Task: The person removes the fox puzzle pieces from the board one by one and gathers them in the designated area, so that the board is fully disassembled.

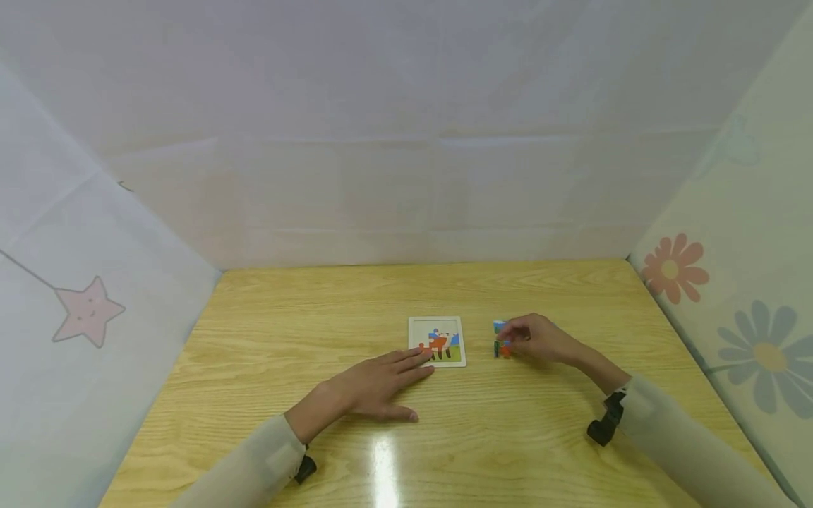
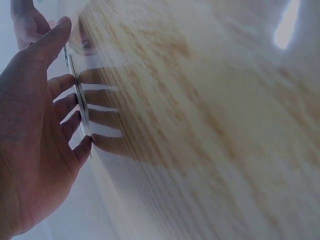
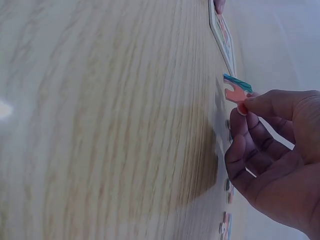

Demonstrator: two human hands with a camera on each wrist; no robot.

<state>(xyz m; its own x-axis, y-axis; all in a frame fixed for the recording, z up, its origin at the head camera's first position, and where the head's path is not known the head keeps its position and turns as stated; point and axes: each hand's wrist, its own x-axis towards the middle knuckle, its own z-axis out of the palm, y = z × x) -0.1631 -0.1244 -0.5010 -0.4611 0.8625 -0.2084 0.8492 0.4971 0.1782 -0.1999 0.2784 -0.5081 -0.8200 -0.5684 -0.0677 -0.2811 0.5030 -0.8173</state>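
A puzzle board (image 1: 420, 331) with a fox picture lies on the wooden table (image 1: 305, 303), and at its 8 o'clock side the left hand (image 1: 384, 384) is flat with fingers straight and spread, tips resting on the board but gripping nothing. At 3 o'clock from the board, the right hand (image 1: 536, 340) pinches an orange and blue-green puzzle piece (image 3: 234, 94) between thumb and finger, near other loose pieces (image 3: 228, 184). Far off at 9 o'clock, a pink star (image 1: 89, 312) smiles on the white wall (image 1: 38, 395).

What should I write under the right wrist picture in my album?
The right hand pinches a puzzle piece above the wooden table.
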